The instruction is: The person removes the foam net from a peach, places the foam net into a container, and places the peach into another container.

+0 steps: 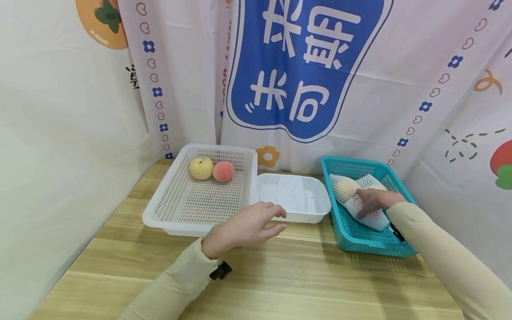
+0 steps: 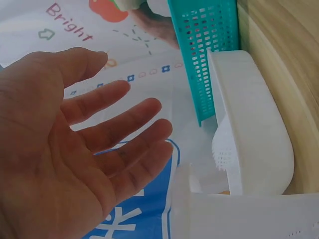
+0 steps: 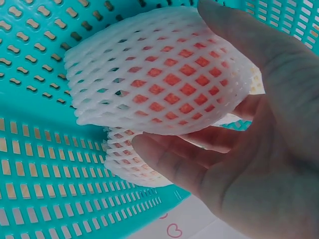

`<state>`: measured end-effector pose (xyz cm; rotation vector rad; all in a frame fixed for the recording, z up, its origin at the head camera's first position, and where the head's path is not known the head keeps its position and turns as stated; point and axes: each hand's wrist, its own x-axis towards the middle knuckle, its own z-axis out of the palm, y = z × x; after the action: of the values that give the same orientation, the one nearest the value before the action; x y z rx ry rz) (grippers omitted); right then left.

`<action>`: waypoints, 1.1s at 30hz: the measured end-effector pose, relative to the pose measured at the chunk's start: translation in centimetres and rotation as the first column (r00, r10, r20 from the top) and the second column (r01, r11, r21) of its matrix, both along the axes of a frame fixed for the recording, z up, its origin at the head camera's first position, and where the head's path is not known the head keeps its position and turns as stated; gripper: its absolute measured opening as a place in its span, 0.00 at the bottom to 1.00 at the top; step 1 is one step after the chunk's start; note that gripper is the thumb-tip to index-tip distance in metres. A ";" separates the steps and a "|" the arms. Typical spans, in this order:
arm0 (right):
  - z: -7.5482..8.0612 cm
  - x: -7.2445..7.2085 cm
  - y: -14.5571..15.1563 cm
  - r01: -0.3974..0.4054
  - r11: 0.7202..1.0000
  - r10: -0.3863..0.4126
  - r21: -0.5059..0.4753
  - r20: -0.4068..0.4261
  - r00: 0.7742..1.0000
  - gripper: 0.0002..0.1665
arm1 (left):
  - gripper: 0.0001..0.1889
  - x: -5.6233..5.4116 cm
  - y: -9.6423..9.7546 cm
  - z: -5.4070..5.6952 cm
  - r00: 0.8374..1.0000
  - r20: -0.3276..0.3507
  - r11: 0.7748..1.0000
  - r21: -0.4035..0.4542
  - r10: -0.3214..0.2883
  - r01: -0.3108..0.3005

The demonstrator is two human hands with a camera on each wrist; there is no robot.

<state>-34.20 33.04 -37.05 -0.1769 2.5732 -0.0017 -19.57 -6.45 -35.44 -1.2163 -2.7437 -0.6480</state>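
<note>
My right hand is inside the teal basket, holding a red peach in a white foam net. The thumb lies along its upper side and the fingers are beneath it in the right wrist view. Close by lie a pale yellow peach in a foam net and another netted fruit, partly hidden. My left hand hovers with nothing in it, fingers loosely spread, near the white basket and the small white tray.
A yellow peach and a red peach sit bare at the back of the white basket. White foam nets lie in the tray. The containers stand on a wooden table before a printed curtain.
</note>
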 end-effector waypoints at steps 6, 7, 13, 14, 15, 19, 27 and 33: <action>-0.3 0.1 -0.4 -0.007 0.999 0.007 0.045 -0.001 1.000 0.61 | 0.13 -0.3 0.3 -0.6 1.000 -0.008 1.000 -0.017 -0.005 0.005; -0.3 0.1 -0.5 -0.012 0.999 0.012 0.052 -0.003 1.000 0.60 | 0.13 -0.4 0.3 -0.6 1.000 -0.005 1.000 -0.019 -0.007 0.007; -0.3 0.0 -0.8 -0.012 0.999 0.013 0.049 -0.013 1.000 0.58 | 0.15 -0.5 0.8 -0.8 0.999 0.041 0.999 -0.044 -0.016 0.018; -0.3 0.0 -0.7 -0.011 0.999 0.011 0.034 -0.009 1.000 0.58 | 0.15 -0.6 0.9 -0.9 0.999 0.051 0.999 -0.048 -0.016 0.018; -0.3 0.1 -0.7 -0.008 1.000 0.008 0.014 -0.002 1.000 0.58 | 0.15 -0.6 1.0 -1.0 0.998 0.059 0.999 -0.050 -0.016 0.019; 0.1 0.2 -0.3 -0.017 0.998 0.019 -0.061 0.029 0.999 0.59 | 0.16 -0.9 1.3 -1.4 0.997 0.080 0.998 -0.057 -0.020 0.024; 1.1 0.4 -0.2 0.008 0.994 -0.002 -0.112 0.054 0.999 0.65 | 0.15 -1.2 2.0 -2.0 0.993 0.104 0.997 -0.044 -0.055 0.060; 1.5 0.5 -0.1 0.000 0.985 0.005 -0.174 0.031 0.999 0.65 | 0.15 -1.3 2.3 -2.3 0.987 0.125 0.994 -0.024 -0.099 0.103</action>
<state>-33.71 32.90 -35.51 -0.2434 2.5402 -0.2266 -20.86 -4.16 -37.73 -1.3740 -2.8158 -0.7175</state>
